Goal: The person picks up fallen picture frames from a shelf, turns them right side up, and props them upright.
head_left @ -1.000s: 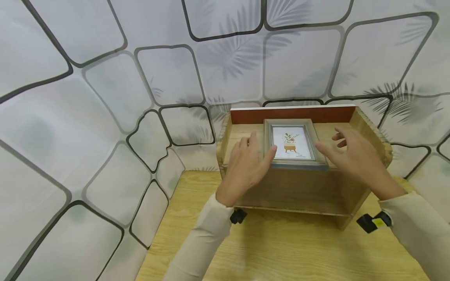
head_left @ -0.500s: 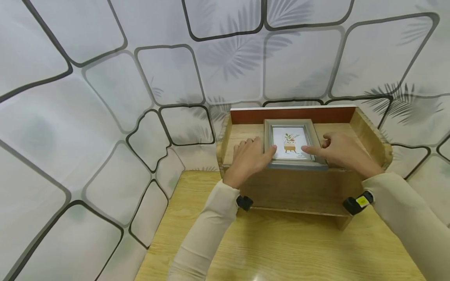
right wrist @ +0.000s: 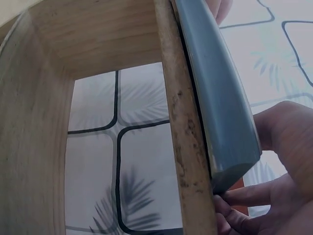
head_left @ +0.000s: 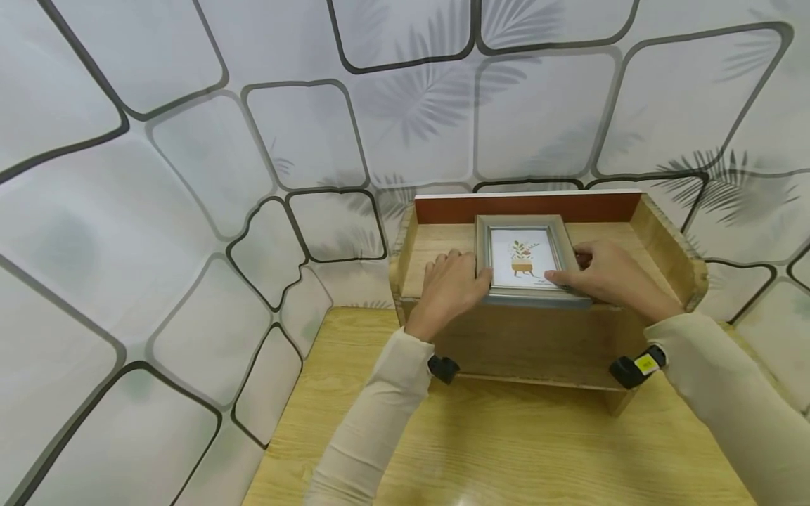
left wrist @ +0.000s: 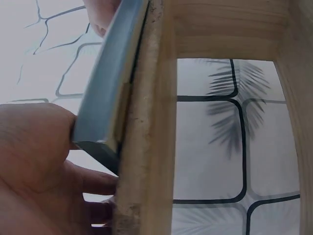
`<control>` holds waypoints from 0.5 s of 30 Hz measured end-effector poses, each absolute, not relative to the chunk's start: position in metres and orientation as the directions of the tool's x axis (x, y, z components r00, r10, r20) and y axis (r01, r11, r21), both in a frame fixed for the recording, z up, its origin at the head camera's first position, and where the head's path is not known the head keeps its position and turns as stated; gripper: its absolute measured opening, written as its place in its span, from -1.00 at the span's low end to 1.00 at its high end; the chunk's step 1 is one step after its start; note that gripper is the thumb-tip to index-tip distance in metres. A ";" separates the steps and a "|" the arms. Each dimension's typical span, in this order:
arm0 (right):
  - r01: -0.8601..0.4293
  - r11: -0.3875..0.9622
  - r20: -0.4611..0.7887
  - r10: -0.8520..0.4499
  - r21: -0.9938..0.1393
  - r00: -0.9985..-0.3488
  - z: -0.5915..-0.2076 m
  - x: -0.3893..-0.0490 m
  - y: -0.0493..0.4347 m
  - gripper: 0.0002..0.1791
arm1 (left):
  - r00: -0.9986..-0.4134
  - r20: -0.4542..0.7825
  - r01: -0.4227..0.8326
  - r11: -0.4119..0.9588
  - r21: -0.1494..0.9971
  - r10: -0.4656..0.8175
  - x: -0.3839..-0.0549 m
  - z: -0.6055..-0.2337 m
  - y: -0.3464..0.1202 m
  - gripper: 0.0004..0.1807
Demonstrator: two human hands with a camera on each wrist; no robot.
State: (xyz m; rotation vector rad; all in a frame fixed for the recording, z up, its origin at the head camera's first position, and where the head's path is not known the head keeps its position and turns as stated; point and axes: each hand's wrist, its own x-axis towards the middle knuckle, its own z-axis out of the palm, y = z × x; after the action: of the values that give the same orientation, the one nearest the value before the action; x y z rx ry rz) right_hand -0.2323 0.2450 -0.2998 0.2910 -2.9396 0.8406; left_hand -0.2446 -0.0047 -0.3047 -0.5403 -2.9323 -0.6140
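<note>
A picture frame (head_left: pixel 522 256) with a grey-gold border and a print of a potted plant lies face up on the top of a small wooden shelf unit (head_left: pixel 525 344). Its front edge juts slightly past the shelf's front. My left hand (head_left: pixel 451 288) grips the left side, thumb over the border. On the opposite side, my right hand (head_left: pixel 610 277) pinches the border, thumb on the face and fingers curled at the edge. In the left wrist view, the frame's blue-grey side (left wrist: pixel 105 93) rests close against the shelf board (left wrist: pixel 139 127). Fingertips of both hands are partly hidden.
A reddish-brown back panel (head_left: pixel 525 206) and raised side walls (head_left: pixel 671 242) border the shelf top. The unit stands on a light wooden table (head_left: pixel 506 450) against a patterned wall (head_left: pixel 418 126). Below the top lies an open compartment.
My right hand has come in from the right and taken hold of the frame. My left hand has lowered onto the left side and closed there. The frame has hardly moved.
</note>
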 end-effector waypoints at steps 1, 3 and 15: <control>-0.202 0.830 0.124 -0.161 -0.519 -0.979 -0.300 -0.232 0.245 -0.45 | -0.932 0.171 0.361 0.853 0.376 0.319 -0.245 -0.306 -0.004 -0.65; -0.200 0.828 0.130 -0.154 -0.524 -0.979 -0.301 -0.231 0.245 -0.40 | -0.931 0.185 0.364 0.847 0.388 0.316 -0.245 -0.307 -0.004 -0.66; -0.236 0.781 0.218 -0.131 -0.578 -0.967 -0.298 -0.226 0.239 -0.39 | -0.917 0.236 0.394 0.818 0.419 0.321 -0.245 -0.306 -0.005 -0.68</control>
State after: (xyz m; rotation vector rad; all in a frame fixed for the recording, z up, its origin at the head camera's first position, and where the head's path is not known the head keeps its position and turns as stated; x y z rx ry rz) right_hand -0.2259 0.2394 -0.2976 0.2917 -2.8062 0.9430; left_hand -0.2446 -0.0050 -0.3062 -0.5636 -2.8467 -0.7061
